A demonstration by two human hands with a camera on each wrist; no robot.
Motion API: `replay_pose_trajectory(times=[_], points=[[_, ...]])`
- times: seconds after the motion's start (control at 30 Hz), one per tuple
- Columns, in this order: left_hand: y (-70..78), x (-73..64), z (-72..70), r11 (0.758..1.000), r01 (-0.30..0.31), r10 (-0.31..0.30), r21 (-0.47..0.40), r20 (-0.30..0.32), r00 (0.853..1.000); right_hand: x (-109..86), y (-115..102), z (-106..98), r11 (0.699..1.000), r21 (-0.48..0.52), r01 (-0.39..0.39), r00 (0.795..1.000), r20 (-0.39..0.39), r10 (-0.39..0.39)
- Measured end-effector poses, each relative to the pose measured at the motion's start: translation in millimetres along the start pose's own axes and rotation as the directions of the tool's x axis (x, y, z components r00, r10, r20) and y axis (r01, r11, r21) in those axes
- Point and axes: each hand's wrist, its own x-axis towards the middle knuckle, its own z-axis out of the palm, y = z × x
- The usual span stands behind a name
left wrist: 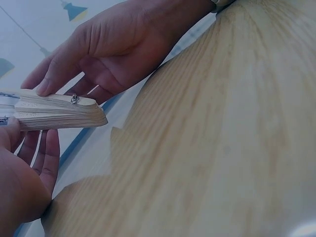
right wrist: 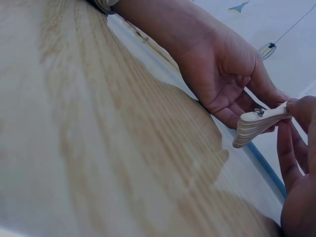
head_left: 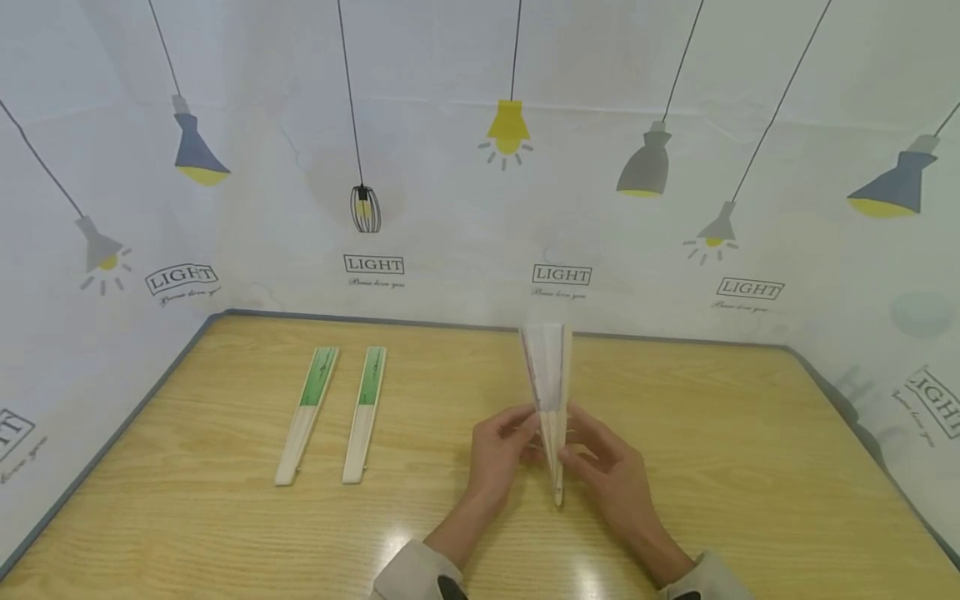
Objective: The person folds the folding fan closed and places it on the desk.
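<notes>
In the head view, a white folding fan (head_left: 550, 371), slightly spread at its top, stands between both hands with its narrow pivot end toward me. My left hand (head_left: 497, 454) pinches its left side between thumb and fingers. On the other side, my right hand (head_left: 611, 475) holds the fan with thumb and curled fingertips. Stacked pale ribs and a small metal ring at the pivot show on the fan (left wrist: 64, 111) in the left wrist view. The right wrist view also shows the layered ribs of the fan (right wrist: 259, 123) at the pivot end.
Two closed folding fans with green cloth, a left one (head_left: 307, 417) and a right one (head_left: 365, 417), lie side by side on the wooden table (head_left: 210, 517). A white curtain (head_left: 450, 225) printed with lamps surrounds the table's back and sides.
</notes>
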Motion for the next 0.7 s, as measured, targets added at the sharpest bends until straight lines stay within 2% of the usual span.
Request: replay_pose_trajectory(times=[0.4,0.7], points=[[1.2,-0.4,-1.1,1.000,0.004,-0.004,-0.008,0.022,1.000,1.3,3.3,-1.9,0.999,0.024,0.022,0.998,0.051,-0.023],[0.7,-0.5,-0.2,1.000,-0.003,0.003,-0.003,0.016,1.000,1.0,2.2,-1.8,0.999,0.006,0.031,0.998,0.063,-0.031]])
